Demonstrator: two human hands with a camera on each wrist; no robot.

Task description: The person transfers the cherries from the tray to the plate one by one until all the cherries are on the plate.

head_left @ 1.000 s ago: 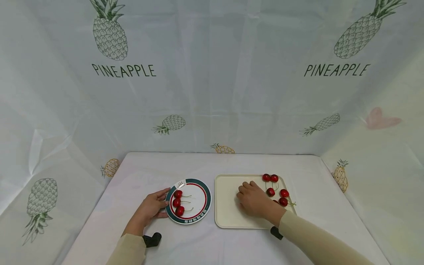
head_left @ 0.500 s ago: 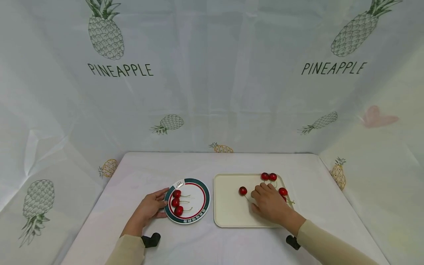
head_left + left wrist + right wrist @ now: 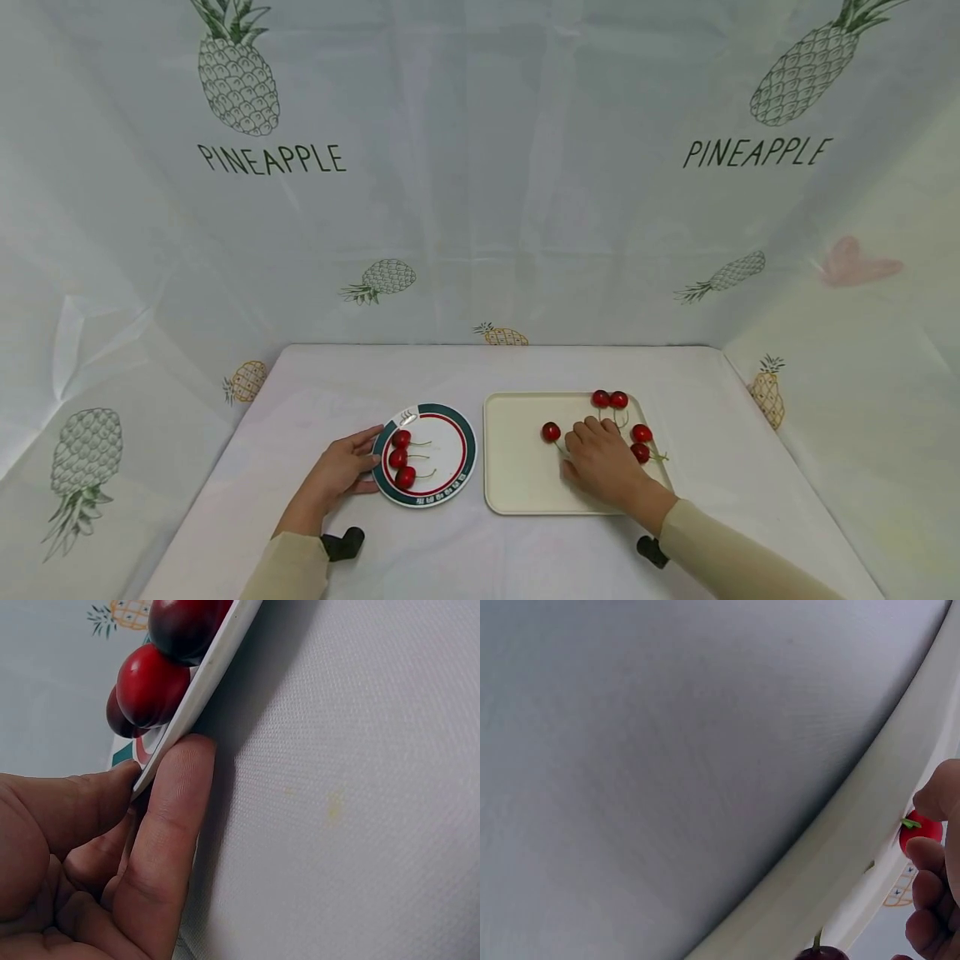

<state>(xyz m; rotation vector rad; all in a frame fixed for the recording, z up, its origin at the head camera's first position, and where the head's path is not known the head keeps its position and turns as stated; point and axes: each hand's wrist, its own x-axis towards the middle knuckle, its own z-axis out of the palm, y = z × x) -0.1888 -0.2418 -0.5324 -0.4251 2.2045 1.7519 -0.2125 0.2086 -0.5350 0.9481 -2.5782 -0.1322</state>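
My left hand (image 3: 335, 471) pinches the left rim of a round plate (image 3: 453, 450) with a dark green band. In the left wrist view the thumb lies on the rim and a finger (image 3: 176, 802) is beneath it. Several cherries are about: three with stems (image 3: 398, 458) sit in a column on the plate's left side. Over a cream rectangular tray (image 3: 517, 487), my right hand (image 3: 603, 467) has its fingers bent down. A red cherry (image 3: 922, 829) shows between its thumb and fingers in the right wrist view. Left of that hand lies another cherry (image 3: 551, 432).
Two cherries (image 3: 610, 399) lie at the tray's back right corner, and two more (image 3: 641, 443) near its right edge. The white-covered table (image 3: 480, 550) meets a pineapple-printed sheet (image 3: 495, 208) at the back. Plate and tray stand side by side with a narrow gap.
My right hand let go of a cherry on the tray's left-middle part and moved right towards the others. Since then it has shifted slightly left. The left hand and plate stayed put.
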